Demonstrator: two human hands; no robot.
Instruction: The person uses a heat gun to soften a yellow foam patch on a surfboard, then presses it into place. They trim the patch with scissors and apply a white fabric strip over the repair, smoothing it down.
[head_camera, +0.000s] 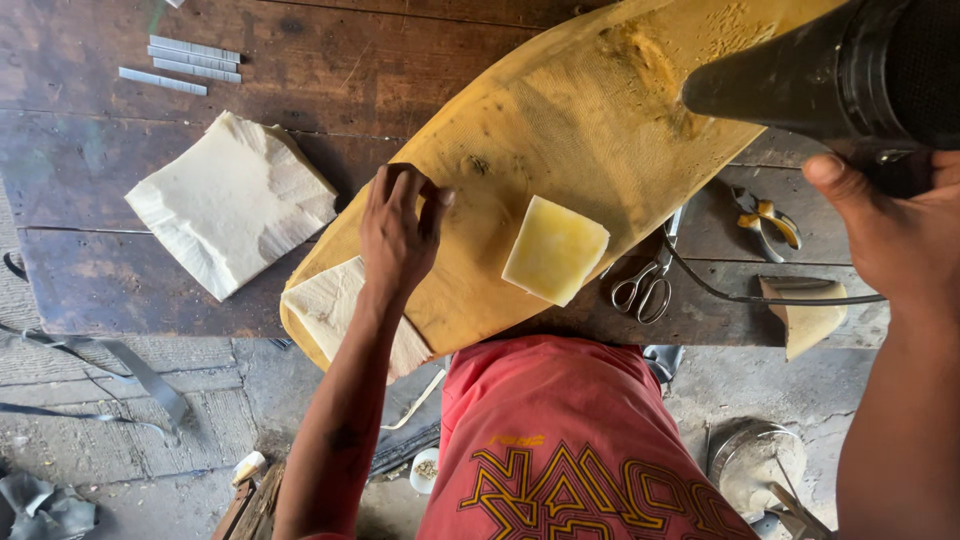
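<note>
Hands on a yellow board
Left hand (400, 232) presses fingertips on the yellow board (560, 130), gripping nothing; right hand (895, 235) grasps a black heat gun (850, 70) above the pale square patch (555, 249)

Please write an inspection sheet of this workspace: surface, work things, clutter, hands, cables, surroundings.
Surface: dark worn wooden table, planks cracked.
Work things: yellow board lying diagonally; glossy yellow patch on it; black heat gun pointing at the board.
Clutter: cloth squares, metal strips, scissors, pliers, cloth scrap.
Hands: left hand pressing on the board; right hand holding the heat gun.
Cables: black cord crossing the table edge.
Surroundings: concrete floor with straps, scraps, a metal tin.
</note>
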